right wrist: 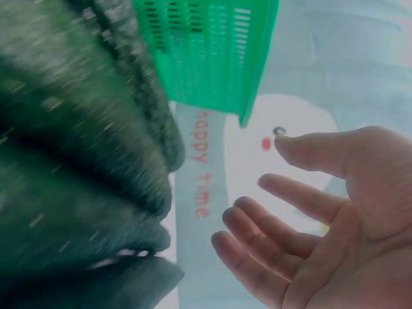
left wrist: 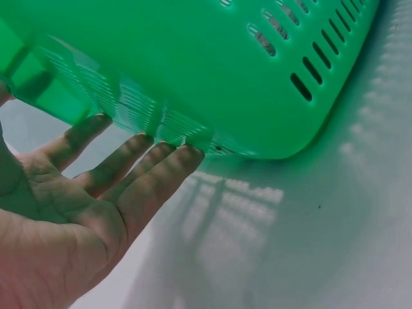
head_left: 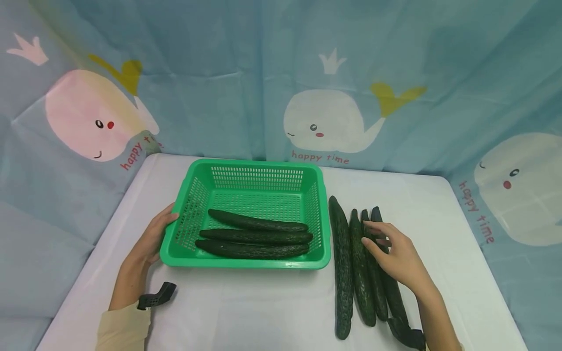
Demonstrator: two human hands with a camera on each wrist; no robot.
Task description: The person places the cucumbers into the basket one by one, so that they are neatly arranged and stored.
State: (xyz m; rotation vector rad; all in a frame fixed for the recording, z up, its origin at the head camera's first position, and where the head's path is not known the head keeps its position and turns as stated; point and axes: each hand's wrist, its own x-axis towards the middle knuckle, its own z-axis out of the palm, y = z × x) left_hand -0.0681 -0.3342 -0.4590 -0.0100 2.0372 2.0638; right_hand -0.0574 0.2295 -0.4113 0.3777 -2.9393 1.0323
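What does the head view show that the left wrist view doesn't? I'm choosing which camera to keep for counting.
Only the head view shows three cucumbers inside the basket, four more cucumbers on the table at its right, and the right hand over them. Only the left wrist view shows the left hand's straight fingers against the basket's underside. Both show the left hand at the green basket.

Glossy plastic basket (head_left: 250, 195), bumpy matt cucumbers (head_left: 360, 268).
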